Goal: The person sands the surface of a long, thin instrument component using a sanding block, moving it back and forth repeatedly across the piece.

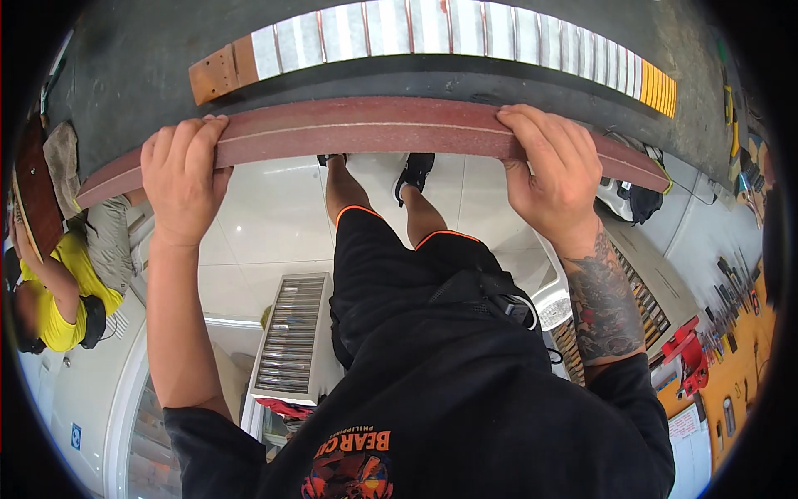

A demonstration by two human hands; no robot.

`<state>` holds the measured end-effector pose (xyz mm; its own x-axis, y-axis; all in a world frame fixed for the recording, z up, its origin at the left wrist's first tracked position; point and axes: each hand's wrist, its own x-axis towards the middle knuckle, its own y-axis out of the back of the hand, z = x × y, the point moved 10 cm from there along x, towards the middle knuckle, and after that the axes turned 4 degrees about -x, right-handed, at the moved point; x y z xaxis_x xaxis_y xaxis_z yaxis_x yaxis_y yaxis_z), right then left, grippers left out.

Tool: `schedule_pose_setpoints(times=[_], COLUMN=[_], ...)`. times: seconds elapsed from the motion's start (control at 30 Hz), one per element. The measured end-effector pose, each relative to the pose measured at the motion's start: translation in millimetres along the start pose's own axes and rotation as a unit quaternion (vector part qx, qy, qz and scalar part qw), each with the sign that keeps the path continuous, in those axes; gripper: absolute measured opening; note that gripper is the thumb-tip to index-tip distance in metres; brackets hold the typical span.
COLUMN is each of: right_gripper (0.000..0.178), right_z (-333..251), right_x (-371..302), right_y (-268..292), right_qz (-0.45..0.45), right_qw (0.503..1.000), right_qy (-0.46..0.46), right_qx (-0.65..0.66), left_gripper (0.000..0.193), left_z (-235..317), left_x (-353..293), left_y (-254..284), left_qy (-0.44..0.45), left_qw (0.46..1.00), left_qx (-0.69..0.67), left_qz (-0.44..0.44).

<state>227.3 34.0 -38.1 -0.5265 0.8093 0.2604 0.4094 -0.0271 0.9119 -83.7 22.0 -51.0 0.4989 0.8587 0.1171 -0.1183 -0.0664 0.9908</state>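
Both my hands grip a long straight beam (pixel 374 126) faced with reddish-brown, sandpaper-like material, which spans the near edge of the dark bench. My left hand (pixel 184 176) closes round its left part, fingers over the top and thumb on the near side. Toward the other end, my right hand (pixel 555 170) holds it the same way. Beyond the beam lies a fretted instrument neck (pixel 407 30), its face covered in whitish strips between the frets. Yellow strips cover its right end; bare brown wood with small holes shows at the left. Whether the beam rests on the bench I cannot tell.
At the left, a person in a yellow shirt (pixel 100 287) handles a dark reddish-brown board (pixel 40 179). A slatted case (pixel 291 337) stands below, left of my legs. Several hand tools (pixel 736 287) and a red tool (pixel 688 356) sit along an orange-brown board at the right.
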Motion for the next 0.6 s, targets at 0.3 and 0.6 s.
schedule_pose_setpoints(times=[0.3, 0.6], right_gripper=[0.049, 0.05], right_z=[-3.0, -5.3], right_x=[7.2, 8.3], right_y=[1.0, 0.4], right_qz=[0.0, -0.012], right_qw=[1.0, 1.0], right_qy=[-0.004, -0.011], right_qx=[0.001, 0.009], left_gripper=[0.051, 0.053], left_z=[0.8, 0.5], left_x=[4.0, 2.3], left_y=[4.8, 6.4], left_qy=[0.0, 0.0], left_qw=[1.0, 0.999], left_qx=[-0.005, -0.01], left_qz=[0.012, 0.03])
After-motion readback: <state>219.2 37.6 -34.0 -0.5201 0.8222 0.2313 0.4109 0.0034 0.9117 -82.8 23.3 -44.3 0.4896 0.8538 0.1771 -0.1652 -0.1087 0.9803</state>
